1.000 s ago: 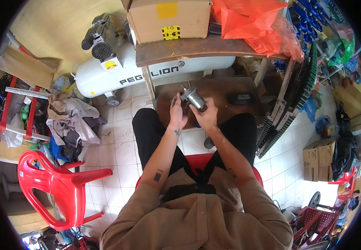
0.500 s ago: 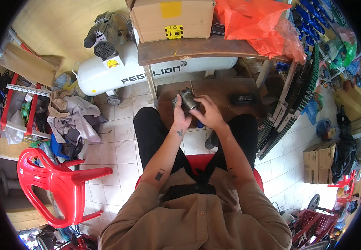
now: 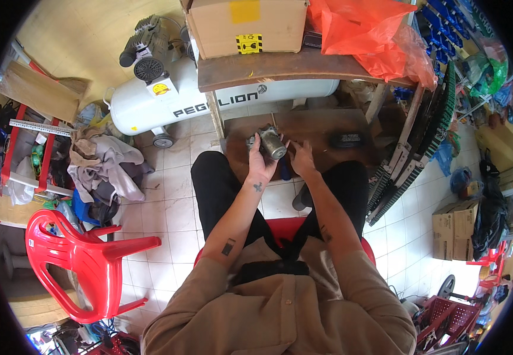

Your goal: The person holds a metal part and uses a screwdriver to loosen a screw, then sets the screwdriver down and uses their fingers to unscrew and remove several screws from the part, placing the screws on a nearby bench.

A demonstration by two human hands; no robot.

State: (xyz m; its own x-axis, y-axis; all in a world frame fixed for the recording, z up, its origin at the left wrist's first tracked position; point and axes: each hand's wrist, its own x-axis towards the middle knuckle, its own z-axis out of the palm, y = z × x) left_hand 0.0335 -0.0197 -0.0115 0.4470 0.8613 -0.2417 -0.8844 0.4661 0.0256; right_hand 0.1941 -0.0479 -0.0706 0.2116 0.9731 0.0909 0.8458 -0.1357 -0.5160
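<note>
My left hand (image 3: 258,158) grips a silver metal cylinder (image 3: 274,148) with a squarish fitting at its upper end, held over a low dark wooden board (image 3: 318,121). Just right of the cylinder my right hand (image 3: 301,156) has its fingers apart, near the part but not wrapped round it. A dark blue object (image 3: 284,171), perhaps a tool handle, shows partly between my hands. A small black flat item (image 3: 346,141) lies on the board at right.
A white compressor tank (image 3: 138,109) lies beyond the board. Above, a shelf (image 3: 221,77) bears a cardboard box (image 3: 244,18) and red plastic sheeting (image 3: 357,35). A red chair (image 3: 108,278) and cloth pile (image 3: 108,168) are at left. Curved cable tracks (image 3: 404,171) lean at right.
My right hand has released the cylinder and drawn slightly right, its fingers now apart. My left hand still holds the part, which was lowered slightly since the earliest frame.
</note>
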